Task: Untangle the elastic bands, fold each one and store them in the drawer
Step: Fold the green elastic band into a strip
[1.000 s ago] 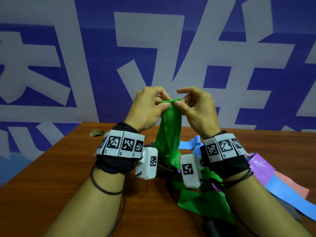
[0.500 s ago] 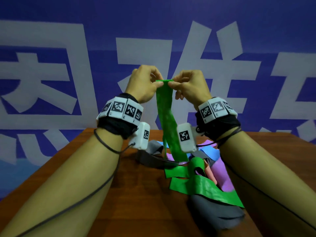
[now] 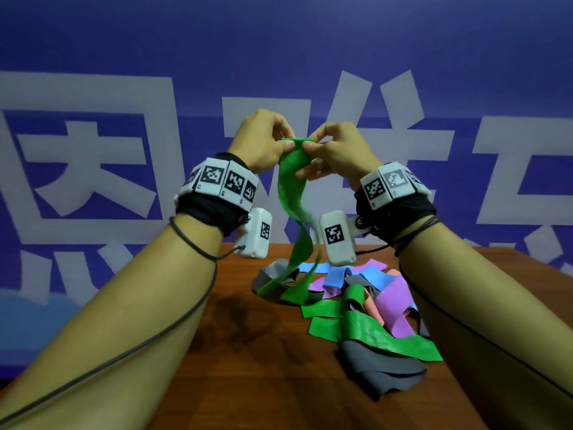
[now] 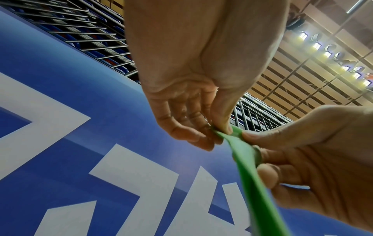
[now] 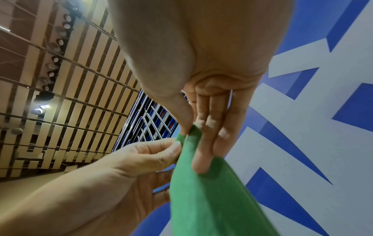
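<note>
Thumb and fingers of the left hand pinch one top corner of the green band; the right hand pinches the other corner, thumb against forefinger, its other fingers lying along the strip. The wrist views show these pinches close up; only the head view shows the band hanging twisted from the raised hands down to the worktop, its lower end among a heap of bands in green, grey, blue, purple and pink. Behind stands a blue wall with white characters; the wrist views alone catch a slatted ceiling with lamps.
</note>
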Tool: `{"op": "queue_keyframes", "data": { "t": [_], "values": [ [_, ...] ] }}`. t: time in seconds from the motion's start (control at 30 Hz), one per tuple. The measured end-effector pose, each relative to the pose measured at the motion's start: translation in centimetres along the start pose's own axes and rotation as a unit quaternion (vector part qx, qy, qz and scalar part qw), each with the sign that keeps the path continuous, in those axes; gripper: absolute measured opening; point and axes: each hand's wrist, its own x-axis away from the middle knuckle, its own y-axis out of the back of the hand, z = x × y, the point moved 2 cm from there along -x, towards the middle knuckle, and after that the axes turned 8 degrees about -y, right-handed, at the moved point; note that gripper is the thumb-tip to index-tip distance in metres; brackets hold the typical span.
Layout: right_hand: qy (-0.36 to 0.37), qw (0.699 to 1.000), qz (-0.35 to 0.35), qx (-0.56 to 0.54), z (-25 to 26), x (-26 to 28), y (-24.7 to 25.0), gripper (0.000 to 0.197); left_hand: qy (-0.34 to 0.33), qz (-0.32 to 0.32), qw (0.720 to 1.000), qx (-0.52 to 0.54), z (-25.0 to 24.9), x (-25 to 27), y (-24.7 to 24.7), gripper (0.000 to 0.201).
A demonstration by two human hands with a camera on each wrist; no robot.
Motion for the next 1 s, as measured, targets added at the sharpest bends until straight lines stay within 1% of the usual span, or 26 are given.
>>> {"op": "queue_keyframes", "data": {
  "t": [0.07, 0.17, 0.23, 0.3, 0.37, 0.43, 0.53, 0.57, 0.63, 0.7, 0.77, 0.83, 0.87, 0.93, 1.0],
  "values": [
    [0.0, 1.0, -0.005, 0.008, -0.4, -0.1, -0.1, 0.006, 0.007, 0.005, 1.0, 0.012, 0.2, 0.2, -0.2, 0.003],
    [0.025, 0.999, -0.024, 0.032, -1.3, -0.6, 0.0, 0.011, 0.014, 0.008, 1.0, 0.024, 0.5, 0.4, -0.4, 0.003],
    [0.037, 0.998, -0.014, 0.048, -2.1, -0.7, -0.3, 0.012, 0.016, 0.009, 0.999, 0.036, 0.7, 0.5, -0.6, 0.003],
    [0.042, 0.998, -0.011, 0.045, -2.9, -0.7, -0.5, 0.011, 0.023, 0.016, 0.998, 0.052, 1.0, 0.6, -0.8, 0.004],
    [0.043, 0.998, -0.021, 0.027, -3.4, -0.9, -0.6, 0.01, 0.035, 0.023, 0.995, 0.093, 1.5, 0.8, -1.1, 0.005],
    [0.04, 0.999, -0.022, 0.017, -3.7, -1.1, -0.7, 0.01, 0.05, 0.03, 0.986, 0.158, 1.9, 1.1, -1.4, 0.002],
    [0.039, 0.999, -0.009, -0.008, -3.9, -1.1, -0.9, 0.009, 0.063, 0.056, 0.967, 0.24, 2.0, 1.7, -2.4, 0.02],
    [0.039, 0.999, -0.009, -0.01, -3.9, -1.0, -1.0, 0.012, 0.069, 0.072, 0.959, 0.264, 2.0, 1.9, -2.8, 0.024],
    [0.042, 0.999, -0.007, -0.013, -4.0, -1.1, -1.3, 0.021, 0.076, 0.097, 0.944, 0.306, 1.8, 2.2, -3.7, 0.026],
    [0.046, 0.998, 0.001, -0.036, -4.0, -1.0, -1.5, 0.022, 0.087, 0.106, 0.933, 0.332, 1.8, 2.4, -4.3, 0.031],
    [0.047, 0.997, 0.02, -0.066, -4.1, -1.0, -1.6, 0.022, 0.088, 0.107, 0.934, 0.331, 1.9, 2.3, -4.6, 0.037],
    [0.043, 0.993, 0.055, -0.095, -4.2, -0.7, -2.1, 0.023, 0.066, 0.112, 0.935, 0.329, 1.6, 2.3, -4.4, 0.04],
    [0.032, 0.988, 0.081, -0.124, -4.3, -0.4, -2.4, 0.023, 0.053, 0.117, 0.934, 0.333, 1.4, 2.3, -4.3, 0.041],
    [0.011, 0.969, 0.152, -0.193, -4.5, 0.2, -2.7, 0.022, 0.04, 0.125, 0.931, 0.34, 1.1, 2.4, -4.2, 0.044],
    [0.016, 0.954, 0.221, -0.202, -4.9, 0.8, -3.1, 0.02, 0.033, 0.123, 0.933, 0.336, 1.1, 2.5, -4.0, 0.048]
  ]
}}
